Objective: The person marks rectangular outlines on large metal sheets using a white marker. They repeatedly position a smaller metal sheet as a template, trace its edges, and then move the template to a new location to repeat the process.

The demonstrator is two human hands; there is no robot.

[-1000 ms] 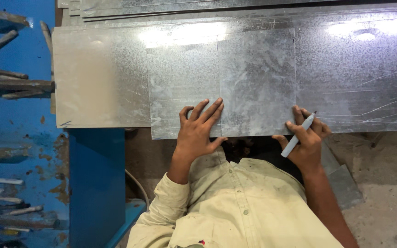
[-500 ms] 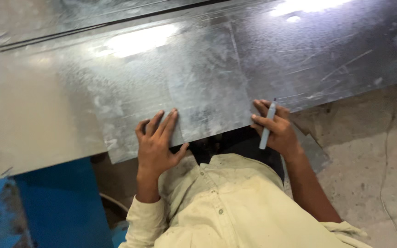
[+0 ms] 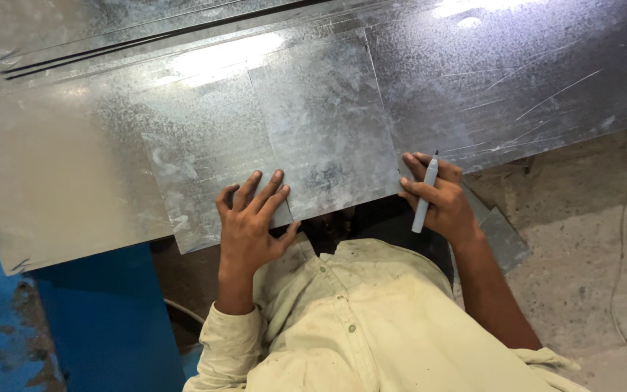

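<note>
Far left we had the blue machine frame point(image 3: 103, 319), paint chipped w/ rust spots, sitting under the overhanging edge of the big steel sheet point(image 3: 59, 181). On top of that sheet lay a smaller square sheet point(image 3: 270, 138), its near edge sticking out toward us past the frame. Our left hand point(image 3: 250, 221) was flat on that smaller sheet, palm down, fingers spread wide and straight, thumb out to the side, gripping nothing, just pressing near the bottom edge. Cream shirt point(image 3: 357, 327) below, cuff right at the wrist. Moving right, our right hand point(image 3: 437, 196) sat at the lower right corner of the small sheet, fingers curled closed around a grey marker point(image 3: 424, 194), tip pointing up and touching approx. where the corner meets the larger sheet point(image 3: 531, 80) behind. Past that, bare concrete floor point(image 3: 589, 239), plus a small metal offcut point(image 3: 502, 236) just beside our forearm.
</note>
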